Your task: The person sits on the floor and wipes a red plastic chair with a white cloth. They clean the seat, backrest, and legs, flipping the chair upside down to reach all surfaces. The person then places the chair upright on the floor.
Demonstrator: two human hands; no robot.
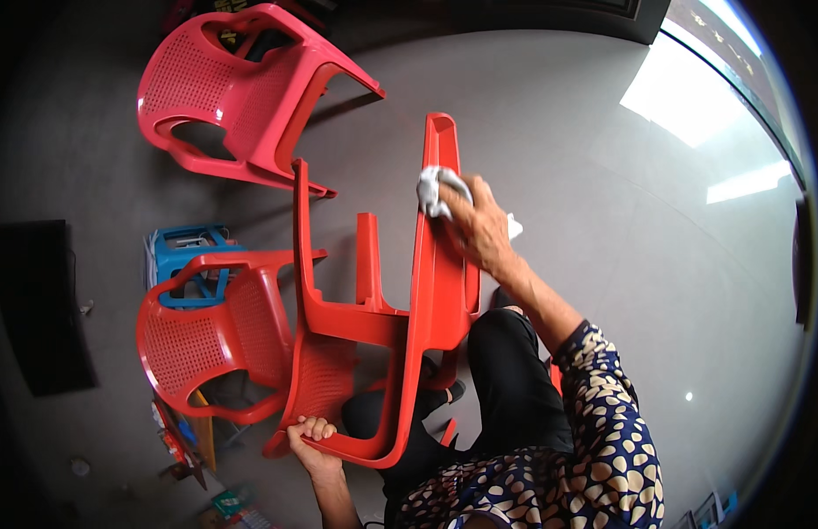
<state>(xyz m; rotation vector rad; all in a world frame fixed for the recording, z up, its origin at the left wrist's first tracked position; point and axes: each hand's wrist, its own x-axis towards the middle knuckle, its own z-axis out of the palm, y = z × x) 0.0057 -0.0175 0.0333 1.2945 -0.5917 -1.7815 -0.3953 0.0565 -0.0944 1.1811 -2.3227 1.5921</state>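
A red plastic armchair (415, 330) lies tilted across my lap, its legs pointing away from me. My left hand (315, 436) grips the frame near the corner of its backrest, fingers curled over the edge. In my right hand (478, 221) is a bunched white and grey cloth (438, 192), pressed against the channel-shaped leg (442, 142) on the right side. A white corner of cloth sticks out beyond the hand. Part of that leg is hidden behind my right hand.
A pink plastic armchair (256, 99) stands at the upper left, and another red armchair (213, 337) is below it. Behind that one sits a blue plastic stool (190, 248) with things on it. A black screen-like panel (42, 307) is at the far left. Grey floor (581, 165) extends to the right.
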